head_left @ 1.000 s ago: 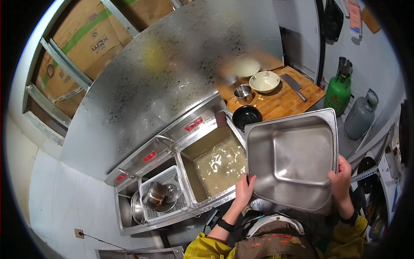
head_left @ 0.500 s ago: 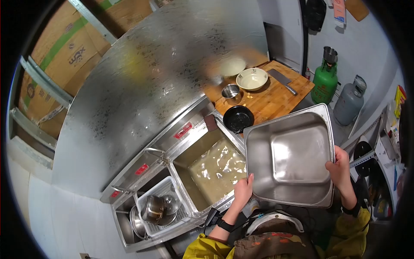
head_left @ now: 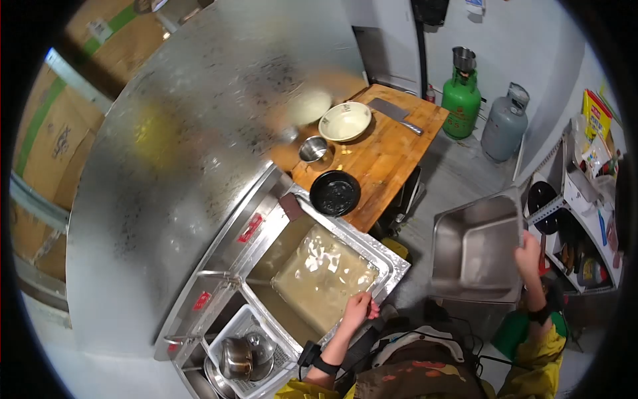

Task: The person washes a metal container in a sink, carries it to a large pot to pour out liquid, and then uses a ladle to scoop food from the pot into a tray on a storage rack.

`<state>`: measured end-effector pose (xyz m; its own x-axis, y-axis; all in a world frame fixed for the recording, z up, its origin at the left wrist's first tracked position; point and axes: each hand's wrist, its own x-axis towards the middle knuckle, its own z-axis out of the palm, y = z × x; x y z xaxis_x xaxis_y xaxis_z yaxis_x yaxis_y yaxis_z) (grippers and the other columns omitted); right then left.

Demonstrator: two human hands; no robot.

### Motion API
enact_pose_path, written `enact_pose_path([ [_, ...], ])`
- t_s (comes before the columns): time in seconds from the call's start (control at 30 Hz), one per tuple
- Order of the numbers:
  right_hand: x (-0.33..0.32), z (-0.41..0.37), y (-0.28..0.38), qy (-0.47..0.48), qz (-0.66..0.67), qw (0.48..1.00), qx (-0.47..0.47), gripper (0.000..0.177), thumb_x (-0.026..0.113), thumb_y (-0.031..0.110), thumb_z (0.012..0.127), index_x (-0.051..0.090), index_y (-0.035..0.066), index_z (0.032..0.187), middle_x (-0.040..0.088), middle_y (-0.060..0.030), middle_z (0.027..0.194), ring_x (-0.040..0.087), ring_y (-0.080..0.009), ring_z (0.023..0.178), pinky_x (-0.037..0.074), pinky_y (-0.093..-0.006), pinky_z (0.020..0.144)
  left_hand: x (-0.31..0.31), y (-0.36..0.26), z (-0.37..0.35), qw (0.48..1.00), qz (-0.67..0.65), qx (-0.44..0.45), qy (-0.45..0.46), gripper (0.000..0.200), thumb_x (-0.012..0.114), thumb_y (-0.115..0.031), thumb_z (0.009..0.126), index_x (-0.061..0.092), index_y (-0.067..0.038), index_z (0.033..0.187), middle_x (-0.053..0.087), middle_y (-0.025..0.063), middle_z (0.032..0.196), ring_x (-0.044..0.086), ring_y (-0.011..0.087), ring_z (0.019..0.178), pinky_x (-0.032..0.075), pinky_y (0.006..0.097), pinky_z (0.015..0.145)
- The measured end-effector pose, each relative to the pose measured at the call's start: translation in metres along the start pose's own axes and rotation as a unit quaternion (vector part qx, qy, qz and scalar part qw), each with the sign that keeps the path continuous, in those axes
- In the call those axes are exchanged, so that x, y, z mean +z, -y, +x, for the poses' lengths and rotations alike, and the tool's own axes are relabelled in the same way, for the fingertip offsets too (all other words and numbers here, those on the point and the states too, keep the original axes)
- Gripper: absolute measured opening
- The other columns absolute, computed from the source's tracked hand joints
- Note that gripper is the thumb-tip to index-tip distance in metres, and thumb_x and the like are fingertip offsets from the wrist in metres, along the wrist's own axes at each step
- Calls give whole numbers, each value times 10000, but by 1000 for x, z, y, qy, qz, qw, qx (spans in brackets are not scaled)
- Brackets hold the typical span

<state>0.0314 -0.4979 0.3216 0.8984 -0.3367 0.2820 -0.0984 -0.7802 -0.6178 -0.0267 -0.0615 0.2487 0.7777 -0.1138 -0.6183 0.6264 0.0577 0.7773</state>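
My right hand [head_left: 528, 258] grips the right rim of a deep rectangular stainless steel pan [head_left: 473, 256], which hangs tilted over the floor beside the sink with its inside facing me. My left hand [head_left: 360, 310] is above the front edge of the sink basin [head_left: 267, 261], its fingers curled in and nothing visible in them. Cloudy water [head_left: 319, 286] fills the basin below it. In the neighbouring sink stands a white plastic basket [head_left: 247, 312] with a metal pot [head_left: 236, 358] and a glass lid [head_left: 261, 347].
A wooden table [head_left: 392, 159] behind the sink bears a black bowl [head_left: 335, 193], a metal cup [head_left: 315, 153], a cream bowl [head_left: 344, 122] and a cleaver [head_left: 393, 113]. Gas cylinders [head_left: 460, 103] stand at the back right. A loaded shelf [head_left: 575, 206] is at the right.
The steel pan has moved right and away from the sink, carried by my right hand. My left hand has let go of its rim, and its fingers have curled.
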Motion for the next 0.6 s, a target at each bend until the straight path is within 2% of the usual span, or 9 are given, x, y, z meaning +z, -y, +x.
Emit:
enact_pose_path([
  [0.07, 20, 0, 5, 16, -99, 994, 32, 179, 481, -5, 608, 534, -5, 779, 541, -241, 747, 509, -434, 809, 415, -439, 671, 5, 12, -3, 1000, 15, -20, 17, 396, 383, -328, 935, 519, -14, 737, 590, 90, 642, 584, 150, 512, 471, 240, 455],
  [0.17, 55, 19, -21, 13, -142, 986, 82, 145, 493, 12, 624, 522, -14, 764, 547, -227, 734, 514, -432, 797, 418, -426, 657, 21, 25, -9, 998, 28, -59, 15, 359, 393, -293, 937, 527, -17, 751, 600, 85, 668, 591, 140, 536, 483, 241, 486],
  [0.27, 90, 53, -67, -40, 41, 987, 149, 158, 506, 24, 635, 550, -1, 786, 567, -212, 740, 527, -422, 771, 423, -404, 641, 36, 39, -9, 995, 16, -92, 20, 347, 400, -286, 936, 525, -18, 756, 604, 87, 682, 596, 147, 550, 489, 243, 507],
  [0.33, 136, 71, -105, -70, 68, 977, 188, 194, 512, 28, 638, 579, 12, 819, 595, -185, 746, 559, -377, 726, 429, -379, 641, 49, 46, -6, 994, 1, -112, 9, 335, 409, -281, 933, 532, -12, 776, 606, 93, 697, 602, 159, 581, 492, 254, 537],
  [0.4, 189, 82, -133, -51, 151, 964, 214, 218, 506, 17, 640, 594, 9, 839, 621, -138, 737, 585, -281, 672, 434, -346, 637, 65, 50, -6, 990, -10, -137, -16, 324, 424, -275, 928, 549, -1, 808, 610, 105, 716, 610, 178, 629, 496, 274, 584],
  [0.47, 225, 92, -125, -60, 275, 921, 270, 214, 510, 7, 638, 600, 2, 832, 623, -90, 709, 579, -203, 647, 437, -322, 631, 74, 79, 1, 987, -21, -155, -28, 286, 429, -261, 929, 511, -31, 780, 605, 81, 726, 603, 168, 607, 501, 263, 555],
  [0.5, 258, 93, -138, -74, 307, 913, 259, 209, 511, 0, 642, 602, 1, 830, 623, -76, 707, 572, -178, 648, 437, -310, 628, 77, 88, 3, 987, -4, -161, -18, 289, 437, -254, 927, 530, -21, 783, 605, 66, 716, 605, 160, 630, 487, 259, 567],
  [0.53, 288, 91, -150, -86, 339, 904, 246, 205, 512, -6, 646, 604, 0, 829, 623, -61, 706, 565, -153, 649, 437, -299, 626, 115, 40, -8, 991, -10, -113, -77, 151, 481, -139, 857, 546, -3, 853, 592, 134, 669, 578, 205, 586, 460, 307, 527],
  [0.6, 305, 98, -129, -75, 384, 885, 253, 204, 515, -14, 651, 606, 2, 833, 626, -68, 697, 555, -128, 640, 434, -291, 622, 125, 62, -2, 986, -14, -121, -112, 185, 435, -163, 913, 527, -11, 861, 592, 97, 663, 545, 138, 544, 442, 245, 493],
])
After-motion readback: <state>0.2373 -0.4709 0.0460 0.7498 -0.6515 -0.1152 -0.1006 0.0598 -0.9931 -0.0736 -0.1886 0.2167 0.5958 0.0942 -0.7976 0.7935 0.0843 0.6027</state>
